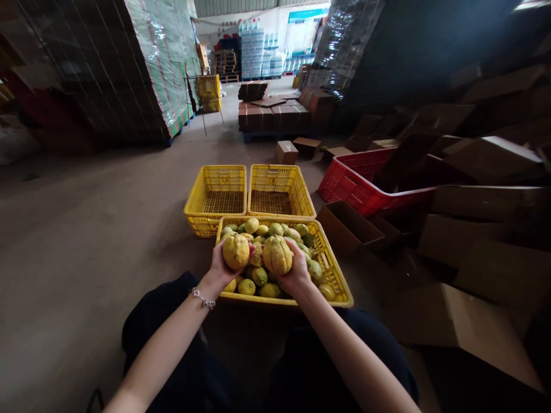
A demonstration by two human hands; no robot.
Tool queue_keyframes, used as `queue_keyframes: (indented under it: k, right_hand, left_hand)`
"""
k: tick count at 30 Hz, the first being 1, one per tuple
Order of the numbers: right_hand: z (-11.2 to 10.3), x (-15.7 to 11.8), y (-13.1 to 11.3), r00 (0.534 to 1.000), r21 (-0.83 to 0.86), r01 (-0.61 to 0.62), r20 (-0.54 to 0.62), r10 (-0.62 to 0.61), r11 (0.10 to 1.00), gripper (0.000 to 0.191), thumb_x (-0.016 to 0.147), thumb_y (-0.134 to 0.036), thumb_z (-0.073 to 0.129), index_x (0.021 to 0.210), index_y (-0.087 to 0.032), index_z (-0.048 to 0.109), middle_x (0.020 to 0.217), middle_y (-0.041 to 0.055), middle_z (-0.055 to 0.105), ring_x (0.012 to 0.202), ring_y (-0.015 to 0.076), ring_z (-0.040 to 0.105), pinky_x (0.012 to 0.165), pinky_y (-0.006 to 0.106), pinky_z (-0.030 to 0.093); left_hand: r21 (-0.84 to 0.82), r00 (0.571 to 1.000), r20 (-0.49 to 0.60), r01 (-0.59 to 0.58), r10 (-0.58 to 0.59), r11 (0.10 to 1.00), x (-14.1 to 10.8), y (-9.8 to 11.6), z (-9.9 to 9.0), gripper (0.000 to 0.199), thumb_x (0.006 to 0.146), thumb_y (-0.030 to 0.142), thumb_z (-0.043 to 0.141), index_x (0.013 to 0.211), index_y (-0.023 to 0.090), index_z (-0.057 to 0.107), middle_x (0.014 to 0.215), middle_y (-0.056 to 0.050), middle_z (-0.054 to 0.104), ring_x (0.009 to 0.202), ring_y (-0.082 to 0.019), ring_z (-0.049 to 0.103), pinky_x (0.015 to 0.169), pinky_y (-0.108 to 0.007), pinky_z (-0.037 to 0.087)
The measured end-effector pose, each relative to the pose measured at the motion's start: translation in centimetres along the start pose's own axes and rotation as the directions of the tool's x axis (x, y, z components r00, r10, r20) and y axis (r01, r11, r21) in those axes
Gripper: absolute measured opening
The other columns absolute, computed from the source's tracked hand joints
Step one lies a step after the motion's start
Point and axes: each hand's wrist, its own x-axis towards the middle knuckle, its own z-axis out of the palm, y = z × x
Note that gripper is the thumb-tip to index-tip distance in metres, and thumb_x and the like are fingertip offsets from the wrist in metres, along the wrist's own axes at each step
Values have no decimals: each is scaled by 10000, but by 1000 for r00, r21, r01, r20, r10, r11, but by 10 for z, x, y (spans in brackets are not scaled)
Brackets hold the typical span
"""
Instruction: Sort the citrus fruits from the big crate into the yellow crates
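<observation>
My left hand (220,267) is closed around a lumpy yellow fruit (236,252), perhaps a quince or citron; I cannot tell which. A similar ribbed yellow fruit (277,255) sits in my right hand (298,269), its fingers wrapped round the side and underneath. Both fruits are held up side by side, a small gap apart, over a yellow plastic crate (340,287). Inside that crate lie several more yellow and green fruits (259,276), partly hidden by my hands. A bracelet (204,298) circles my left wrist.
Two yellow crates with no fruit showing, one left (224,201) and one right (271,201), stand just beyond the fruit crate. To the right are a red crate (357,186), an open carton (348,226) and heaped cardboard boxes (469,332). Farther off, flattened cartons (273,117) rest on a pallet.
</observation>
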Motion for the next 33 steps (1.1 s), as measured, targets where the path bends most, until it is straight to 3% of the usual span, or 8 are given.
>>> queue_keyframes:
  k: [5, 10, 15, 18, 21, 25, 29, 33]
  right_hand:
    - [4, 2, 8, 966, -209, 241, -44, -255, 948, 91, 815, -307, 723, 815, -216, 724, 747, -13, 752, 812, 200, 744, 790, 306, 645]
    - [0, 6, 32, 768, -526, 615, 233, -597, 587, 274, 776, -410, 804, 995, -246, 805, 1086, 17, 781, 1119, 202, 677, 1101, 324, 501]
    - [-13, 6, 45, 682, -669, 691, 478, -553, 274, 477, 866, -643, 639, 1133, -286, 809, 1401, 98, 656, 1396, 339, 507, 1275, 566, 264]
    - [-14, 1, 45, 636, -690, 722, 627, -450, 59, 560, 658, -626, 862, 1099, -285, 805, 1497, 125, 591, 1446, 427, 423, 1271, 639, 231]
    - [-7, -6, 47, 596, -678, 734, 669, -444, -36, 608, 541, -516, 968, 1066, -274, 781, 1436, 145, 646, 1453, 462, 410, 1258, 672, 228]
    - [5, -18, 47, 601, -656, 750, 622, -503, 84, 586, 466, -363, 1009, 1001, -299, 779, 1199, 113, 756, 1423, 449, 476, 1269, 669, 196]
    - [14, -31, 38, 701, -542, 712, 517, -491, 447, 612, 391, -210, 1005, 957, -257, 778, 1131, 81, 772, 1272, 371, 632, 1221, 544, 382]
    - [14, -35, 15, 809, -347, 583, 325, -489, 734, 537, 476, -130, 931, 960, -258, 736, 934, -7, 775, 962, 225, 719, 888, 310, 603]
  left_hand:
    - [-49, 996, 85, -23, 27, 999, -6, -9, 2, 522, 910, 329, 512, 1394, 152, 593, 1147, -157, 772, 1078, -326, 752, 954, -537, 603]
    - [-35, 991, 127, -29, 33, 999, -5, -26, 3, 523, 915, 292, 501, 1415, 185, 610, 1037, -90, 790, 866, -230, 764, 796, -345, 613]
    - [-19, 993, 102, -51, 53, 999, 3, -33, -1, 551, 908, 334, 507, 1427, 179, 609, 997, -76, 784, 767, -210, 742, 748, -307, 587]
    - [-43, 987, 110, -114, 118, 993, 7, -35, -5, 590, 917, 411, 529, 1443, 150, 593, 1075, -108, 781, 938, -271, 755, 873, -355, 591]
    - [-56, 975, 119, -180, 186, 982, 9, -41, -10, 530, 976, 415, 466, 1427, 175, 606, 1080, -118, 779, 1047, -287, 743, 916, -362, 590]
    - [-25, 975, 107, -194, 196, 981, 11, -45, -11, 467, 1032, 363, 369, 1394, 232, 633, 1063, -109, 776, 1072, -284, 741, 900, -376, 600]
    - [55, 985, 27, -172, 170, 984, 12, -38, 0, 397, 1058, 330, 383, 1223, 160, 702, 900, -90, 763, 856, -243, 753, 796, -317, 608]
    - [92, 991, 65, -126, 120, 988, 7, -24, 13, 337, 1048, 310, 455, 1168, 116, 702, 878, -92, 770, 740, -211, 738, 704, -309, 613]
